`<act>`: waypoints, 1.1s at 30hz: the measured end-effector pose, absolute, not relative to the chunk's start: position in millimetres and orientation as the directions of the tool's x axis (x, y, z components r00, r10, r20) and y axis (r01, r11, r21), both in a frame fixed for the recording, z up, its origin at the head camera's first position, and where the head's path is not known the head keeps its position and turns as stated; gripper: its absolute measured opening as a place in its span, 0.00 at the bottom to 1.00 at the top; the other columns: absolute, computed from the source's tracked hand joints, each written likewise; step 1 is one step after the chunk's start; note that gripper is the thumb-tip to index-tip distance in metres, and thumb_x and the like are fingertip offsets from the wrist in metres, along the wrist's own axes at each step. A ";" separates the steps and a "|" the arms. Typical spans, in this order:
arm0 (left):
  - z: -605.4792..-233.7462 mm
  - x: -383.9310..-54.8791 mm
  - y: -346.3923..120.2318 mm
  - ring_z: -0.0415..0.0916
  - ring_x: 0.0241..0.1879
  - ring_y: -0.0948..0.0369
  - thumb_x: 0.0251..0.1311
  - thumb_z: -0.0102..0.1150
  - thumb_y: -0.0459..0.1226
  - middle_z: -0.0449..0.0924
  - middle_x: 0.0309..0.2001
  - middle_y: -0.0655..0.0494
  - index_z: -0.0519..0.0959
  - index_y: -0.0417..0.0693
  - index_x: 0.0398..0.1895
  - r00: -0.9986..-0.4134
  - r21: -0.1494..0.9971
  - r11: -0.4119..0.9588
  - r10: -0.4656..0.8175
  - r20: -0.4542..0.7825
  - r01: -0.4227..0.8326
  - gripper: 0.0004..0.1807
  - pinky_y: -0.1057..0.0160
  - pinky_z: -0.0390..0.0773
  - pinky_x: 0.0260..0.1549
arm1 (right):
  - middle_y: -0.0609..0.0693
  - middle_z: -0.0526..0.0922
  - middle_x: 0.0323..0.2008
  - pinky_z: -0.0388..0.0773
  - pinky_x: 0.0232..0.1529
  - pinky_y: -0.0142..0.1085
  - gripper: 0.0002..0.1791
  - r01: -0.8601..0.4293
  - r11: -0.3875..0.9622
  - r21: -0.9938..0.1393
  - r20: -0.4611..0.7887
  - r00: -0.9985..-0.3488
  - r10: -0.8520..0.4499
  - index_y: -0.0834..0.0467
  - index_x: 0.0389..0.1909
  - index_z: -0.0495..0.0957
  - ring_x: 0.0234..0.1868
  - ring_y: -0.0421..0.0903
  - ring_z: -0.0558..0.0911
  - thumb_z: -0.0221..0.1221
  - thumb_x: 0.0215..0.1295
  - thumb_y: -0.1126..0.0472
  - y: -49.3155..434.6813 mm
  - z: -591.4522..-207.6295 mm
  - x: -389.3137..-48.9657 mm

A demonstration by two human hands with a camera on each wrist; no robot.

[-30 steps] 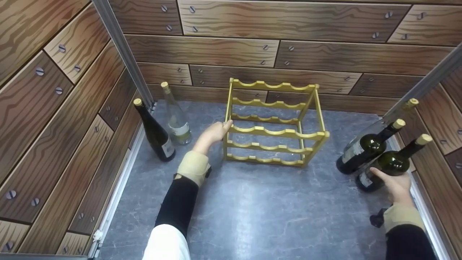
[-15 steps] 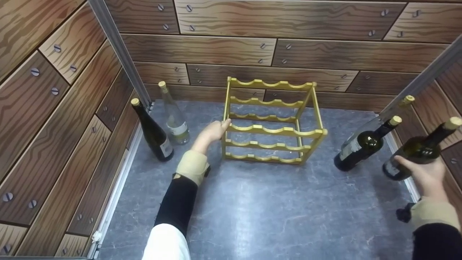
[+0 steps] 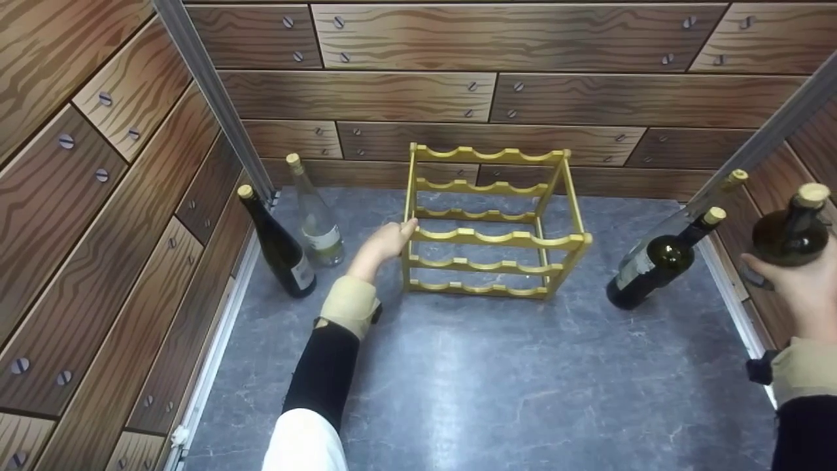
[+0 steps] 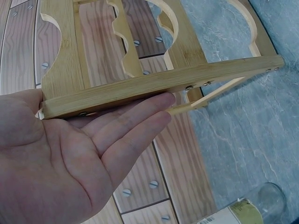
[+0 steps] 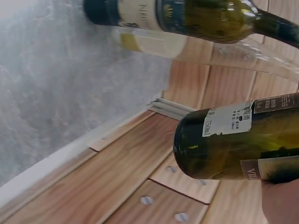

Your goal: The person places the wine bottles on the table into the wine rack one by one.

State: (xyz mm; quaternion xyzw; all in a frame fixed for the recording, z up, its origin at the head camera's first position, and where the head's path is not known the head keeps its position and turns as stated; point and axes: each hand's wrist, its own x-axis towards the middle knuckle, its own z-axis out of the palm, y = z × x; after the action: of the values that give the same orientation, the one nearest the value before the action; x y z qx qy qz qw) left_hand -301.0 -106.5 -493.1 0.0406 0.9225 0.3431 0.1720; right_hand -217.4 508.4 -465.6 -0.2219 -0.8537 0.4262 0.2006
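A yellow wooden wine rack (image 3: 494, 239) with scalloped rails stands on the floor in the head view. My left hand (image 3: 386, 241) holds its near left corner; in the left wrist view the fingers (image 4: 135, 135) lie along the post while the thumb is partly hidden. At the right edge, my right hand (image 3: 807, 284) grips a dark green wine bottle (image 3: 791, 235) by its body, raised off the floor. In the right wrist view the bottle's base (image 5: 187, 144) and labels show, and most of that hand is out of frame.
Right of the rack stand a dark wine bottle (image 3: 654, 265) and a clear bottle (image 3: 734, 182) behind it. To the left are another dark bottle (image 3: 281, 248) and a clear one (image 3: 320, 226). Wood-patterned walls (image 3: 405, 95) enclose the grey floor (image 3: 523, 379).
My right hand has lifted the dark wine bottle from beside the other right-hand bottles and moved it rightward, its neck now tipped toward the camera. The left hand stays on the rack.
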 end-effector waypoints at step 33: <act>-494.5 -301.0 -105.1 0.79 0.66 0.39 0.86 0.30 0.53 0.82 0.61 0.31 0.80 0.32 0.63 -0.946 0.645 0.764 0.203 -0.252 -0.007 0.36 0.44 0.74 0.73 | 0.72 0.79 0.64 0.61 0.83 0.53 0.45 -0.297 0.888 -0.351 0.730 -0.681 0.061 0.67 0.65 0.75 0.70 0.71 0.74 0.77 0.39 0.67 395.0 -395.1 -240.0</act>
State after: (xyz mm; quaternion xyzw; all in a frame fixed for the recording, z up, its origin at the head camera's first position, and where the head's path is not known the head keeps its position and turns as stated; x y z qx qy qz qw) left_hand -301.0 -105.1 -494.5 0.0529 0.9263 0.3393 0.1553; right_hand -240.0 395.0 -395.1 0.0666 -0.8881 0.2274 0.3939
